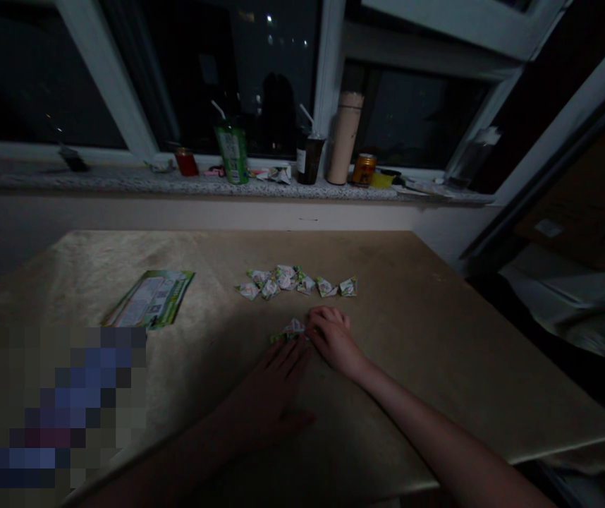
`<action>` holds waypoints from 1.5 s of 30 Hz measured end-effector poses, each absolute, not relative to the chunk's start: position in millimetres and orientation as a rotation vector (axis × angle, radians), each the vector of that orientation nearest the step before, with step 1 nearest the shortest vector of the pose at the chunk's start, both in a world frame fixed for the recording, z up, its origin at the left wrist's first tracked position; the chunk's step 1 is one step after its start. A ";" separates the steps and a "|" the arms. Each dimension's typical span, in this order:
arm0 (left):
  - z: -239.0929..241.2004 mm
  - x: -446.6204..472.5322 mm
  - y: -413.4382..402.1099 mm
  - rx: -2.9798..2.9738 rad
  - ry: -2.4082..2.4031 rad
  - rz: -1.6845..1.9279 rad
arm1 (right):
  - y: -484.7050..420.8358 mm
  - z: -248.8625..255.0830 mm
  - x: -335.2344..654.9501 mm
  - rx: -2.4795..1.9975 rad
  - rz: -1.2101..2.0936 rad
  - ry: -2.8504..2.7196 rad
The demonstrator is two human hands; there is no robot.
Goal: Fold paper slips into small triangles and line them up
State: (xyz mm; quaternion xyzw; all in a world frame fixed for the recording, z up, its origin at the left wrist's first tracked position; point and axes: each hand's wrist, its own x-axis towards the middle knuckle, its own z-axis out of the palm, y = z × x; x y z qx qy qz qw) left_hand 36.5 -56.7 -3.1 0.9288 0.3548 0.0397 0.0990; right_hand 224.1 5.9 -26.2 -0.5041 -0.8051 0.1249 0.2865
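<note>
Low over the table, my left hand [273, 384] lies with its fingers stretched out and the thumb apart. Its fingertips reach the near edge of a few small wrapped sweets [292, 327] with white and green wrappers. On their right side rests my right hand [337, 342], its fingers curled inward against the sweets. What those curled fingers hold, if anything, is hidden. Just beyond both hands, several more wrapped sweets [286, 277] lie in a loose row. A flat green and white packet [157, 296] sits to the left.
A gold-brown cloth covers the table [413, 282]. Behind it, the stone windowsill [138, 180] carries a red jar [186, 162], a green cup [233, 152] with a straw, a dark cup [309, 159], a tall pinkish flask [345, 137] and an orange can [364, 171]. Lower left is pixelated.
</note>
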 end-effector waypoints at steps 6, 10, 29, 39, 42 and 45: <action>-6.8 33.5 -54.0 2.736 1.021 0.182 | 5.6 -24.7 223.9 -1.340 0.327 -2.169; -3.9 34.1 -53.8 2.720 1.016 0.174 | 4.6 -23.2 223.1 -1.329 0.319 -2.177; -2.2 34.8 -55.3 2.757 1.015 0.145 | -34.5 -24.3 237.1 -1.088 0.017 -2.459; -9.8 42.9 -77.2 2.756 1.418 0.117 | -32.6 -26.2 232.7 -1.124 -0.025 -2.460; -9.6 42.4 -76.7 2.774 1.423 0.142 | -30.0 -28.1 232.5 -1.100 -0.031 -2.461; -9.6 40.9 -74.8 2.766 1.415 0.144 | -28.5 -27.6 233.1 -1.078 -0.012 -2.449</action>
